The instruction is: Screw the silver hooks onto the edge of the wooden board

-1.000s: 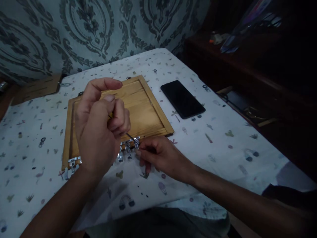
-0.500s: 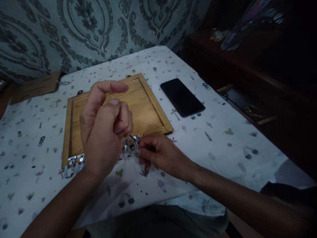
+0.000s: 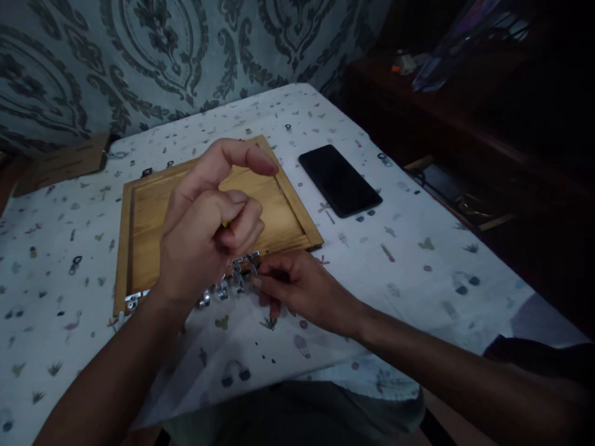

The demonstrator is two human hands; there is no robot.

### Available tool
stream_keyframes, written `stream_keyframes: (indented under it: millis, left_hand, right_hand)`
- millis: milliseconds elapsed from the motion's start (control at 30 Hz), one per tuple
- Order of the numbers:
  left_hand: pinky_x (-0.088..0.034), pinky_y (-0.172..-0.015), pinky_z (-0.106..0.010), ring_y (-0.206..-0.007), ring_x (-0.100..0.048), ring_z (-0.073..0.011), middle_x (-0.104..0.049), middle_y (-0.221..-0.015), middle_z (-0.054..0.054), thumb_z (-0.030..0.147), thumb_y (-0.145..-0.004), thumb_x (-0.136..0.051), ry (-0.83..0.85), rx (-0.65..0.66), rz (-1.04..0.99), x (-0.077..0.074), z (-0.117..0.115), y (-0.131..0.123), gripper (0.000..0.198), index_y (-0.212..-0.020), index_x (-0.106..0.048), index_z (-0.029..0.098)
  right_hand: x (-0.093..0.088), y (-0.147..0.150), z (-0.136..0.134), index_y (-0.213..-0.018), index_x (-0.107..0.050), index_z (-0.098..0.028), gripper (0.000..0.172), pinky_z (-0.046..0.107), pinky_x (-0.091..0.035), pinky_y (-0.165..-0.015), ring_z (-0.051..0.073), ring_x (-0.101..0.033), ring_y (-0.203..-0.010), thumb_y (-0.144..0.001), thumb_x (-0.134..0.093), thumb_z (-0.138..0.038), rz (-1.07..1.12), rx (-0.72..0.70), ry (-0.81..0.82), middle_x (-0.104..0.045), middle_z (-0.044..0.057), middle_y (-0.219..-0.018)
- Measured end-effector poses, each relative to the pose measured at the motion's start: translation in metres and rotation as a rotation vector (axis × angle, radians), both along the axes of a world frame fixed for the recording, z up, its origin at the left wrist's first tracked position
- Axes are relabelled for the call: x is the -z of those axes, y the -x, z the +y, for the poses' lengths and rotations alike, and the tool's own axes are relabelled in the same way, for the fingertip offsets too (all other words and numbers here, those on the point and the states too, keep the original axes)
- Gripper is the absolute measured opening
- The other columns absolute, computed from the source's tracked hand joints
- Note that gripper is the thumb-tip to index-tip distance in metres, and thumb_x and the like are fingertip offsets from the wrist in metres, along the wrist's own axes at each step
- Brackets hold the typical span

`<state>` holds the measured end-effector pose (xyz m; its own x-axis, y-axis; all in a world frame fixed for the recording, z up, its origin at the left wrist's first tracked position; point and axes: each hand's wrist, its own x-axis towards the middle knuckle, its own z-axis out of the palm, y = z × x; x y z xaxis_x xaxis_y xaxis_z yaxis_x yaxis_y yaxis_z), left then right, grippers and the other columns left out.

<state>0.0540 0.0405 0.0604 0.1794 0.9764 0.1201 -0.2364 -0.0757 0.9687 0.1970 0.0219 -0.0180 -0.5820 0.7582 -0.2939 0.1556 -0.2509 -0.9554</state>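
Observation:
A framed wooden board [image 3: 274, 207] lies on the table with a row of metal hooks [image 3: 238, 279] along its near edge. Above that edge, my left hand [image 3: 209, 229] is curled closed, with the index finger bent forward. A bit of yellow handle shows inside it, seemingly a screwdriver [image 3: 225, 223]; the rest is mostly hidden by my fingers. My right hand [image 3: 297, 282] pinches the rightmost metal hook at the board's edge between thumb and fingers. My left wrist and forearm cover part of the hook row.
Right of the board lies a black smartphone [image 3: 341, 181]. A flat piece of cardboard [image 3: 62, 164] rests at the table's far left. The patterned tablecloth [image 3: 418, 297] covers the table. Dark wooden furniture [image 3: 446, 118] stands beyond the right edge, and a patterned wall rises behind.
My left hand has shifted right and turned, its index finger reaching further right. The metal shaft seen below it earlier is less visible. My right hand stays at the same hook.

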Motion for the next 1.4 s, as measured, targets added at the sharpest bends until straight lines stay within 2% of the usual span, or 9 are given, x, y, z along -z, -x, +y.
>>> stream_keyframes:
  millis: [133, 233, 433, 567, 667, 833, 1033, 1200, 1400]
  left_hand:
    - [-0.023, -0.039, -0.018, -0.037, -0.012, -0.0051, -0.019, -0.045, 0.01, 0.006, -0.081, -0.047, -0.011, 0.108, -0.032, 0.001, -0.001, 0.006, 0.025, -0.088, -0.066, 0.021]
    - [-0.022, -0.039, -0.018, -0.036, -0.011, -0.0054, -0.019, -0.045, 0.009, 0.004, -0.083, -0.043, -0.039, 0.117, -0.05, 0.002, -0.002, 0.007, 0.03, -0.087, -0.068, 0.02]
    - [-0.02, -0.037, -0.023, -0.035, -0.01, -0.0052, -0.021, -0.043, 0.01, 0.011, -0.08, -0.059, -0.119, -0.063, -0.02, 0.004, -0.007, 0.0, 0.011, -0.081, -0.065, 0.02]
    - [-0.018, -0.037, -0.023, -0.034, -0.011, -0.006, -0.022, -0.041, 0.008, 0.005, -0.078, -0.053, -0.11, -0.167, -0.035, 0.001, -0.011, -0.007, 0.019, -0.074, -0.063, 0.02]
    - [-0.017, -0.037, -0.023, -0.034, -0.013, -0.0062, -0.023, -0.042, 0.007, -0.001, -0.08, -0.046, -0.095, -0.17, -0.081, -0.005, -0.012, -0.009, 0.028, -0.071, -0.065, 0.018]
    - [-0.02, -0.038, -0.022, -0.033, -0.016, -0.0059, -0.026, -0.042, 0.007, -0.006, -0.082, -0.042, -0.11, -0.197, -0.018, -0.013, -0.013, -0.009, 0.035, -0.073, -0.067, 0.017]
    - [-0.018, -0.037, -0.025, -0.034, -0.017, -0.0069, -0.019, -0.045, 0.008, 0.001, -0.08, -0.056, -0.161, -0.248, 0.021, -0.001, -0.009, -0.009, 0.021, -0.075, -0.065, 0.019]
    - [-0.018, -0.036, -0.025, -0.034, -0.016, -0.0076, -0.022, -0.043, 0.008, -0.002, -0.077, -0.049, -0.186, -0.225, -0.011, 0.001, -0.007, -0.007, 0.027, -0.075, -0.066, 0.019]
    - [-0.02, -0.038, -0.026, -0.037, -0.017, -0.0089, -0.025, -0.043, 0.007, 0.001, -0.081, -0.05, -0.15, -0.275, 0.028, -0.001, -0.01, -0.007, 0.026, -0.077, -0.066, 0.021]
  right_hand:
    - [0.0, -0.001, 0.0, -0.065, -0.058, -0.016, 0.027, 0.016, -0.039, -0.043, 0.004, -0.055, -0.044, -0.092, -0.061, -0.017, 0.017, 0.001, -0.021, -0.061, -0.004, -0.055]
    - [0.001, -0.001, 0.001, -0.064, -0.059, -0.016, 0.027, 0.016, -0.039, -0.044, 0.004, -0.055, -0.045, -0.091, -0.062, -0.017, 0.018, -0.005, -0.041, -0.061, -0.004, -0.054]
    - [0.001, -0.001, 0.0, -0.066, -0.057, -0.016, 0.027, 0.015, -0.04, -0.043, 0.004, -0.057, -0.045, -0.092, -0.06, -0.018, 0.016, -0.005, -0.007, -0.062, -0.003, -0.059]
    - [0.002, -0.001, 0.0, -0.066, -0.057, -0.016, 0.026, 0.014, -0.04, -0.041, 0.004, -0.057, -0.045, -0.092, -0.06, -0.019, 0.023, -0.007, -0.016, -0.062, -0.002, -0.058]
    - [0.002, -0.001, 0.0, -0.068, -0.058, -0.016, 0.024, 0.014, -0.04, -0.041, 0.005, -0.059, -0.047, -0.092, -0.06, -0.019, 0.013, -0.005, -0.008, -0.064, -0.002, -0.061]
    - [0.001, 0.0, -0.001, -0.067, -0.057, -0.016, 0.025, 0.015, -0.038, -0.041, 0.005, -0.058, -0.046, -0.092, -0.061, -0.019, 0.024, 0.003, 0.014, -0.062, -0.003, -0.058]
    - [0.003, -0.001, 0.0, -0.067, -0.058, -0.016, 0.024, 0.015, -0.04, -0.042, 0.004, -0.058, -0.046, -0.09, -0.062, -0.019, 0.018, -0.004, -0.05, -0.065, -0.002, -0.06]
    - [0.002, -0.002, 0.0, -0.065, -0.058, -0.016, 0.026, 0.016, -0.042, -0.044, 0.005, -0.059, -0.046, -0.091, -0.061, -0.02, -0.006, -0.013, -0.075, -0.065, -0.001, -0.06]
    - [0.003, -0.001, 0.0, -0.065, -0.058, -0.017, 0.027, 0.018, -0.044, -0.046, 0.005, -0.059, -0.046, -0.091, -0.06, -0.021, 0.031, -0.016, -0.045, -0.064, -0.002, -0.058]
